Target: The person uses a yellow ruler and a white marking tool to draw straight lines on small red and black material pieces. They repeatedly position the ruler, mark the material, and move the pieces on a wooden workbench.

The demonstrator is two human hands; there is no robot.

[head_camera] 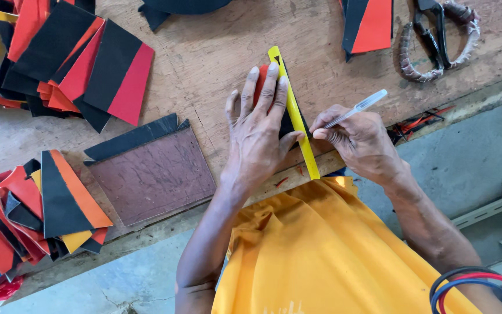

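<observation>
Marking a cut line on a red-and-black piece at the wooden bench [204,58].

Stacks of red, black and orange pieces [76,64] lie far left, a brown board [155,174] nearer, scissors [437,38] at the far right edge. The left hand [260,136] lies flat, fingers spread and pressed on the yellow ruler [293,113] and the red-and-black piece [261,81] under it, mid-bench near the front edge. The right hand [361,139] has fingers pinched on a clear pen [358,109], tip at the ruler's right edge. Judgement: keep firm downward pressure along the ruler, and hold the pen tight against its edge in one steady stroke, lest it slip.
</observation>
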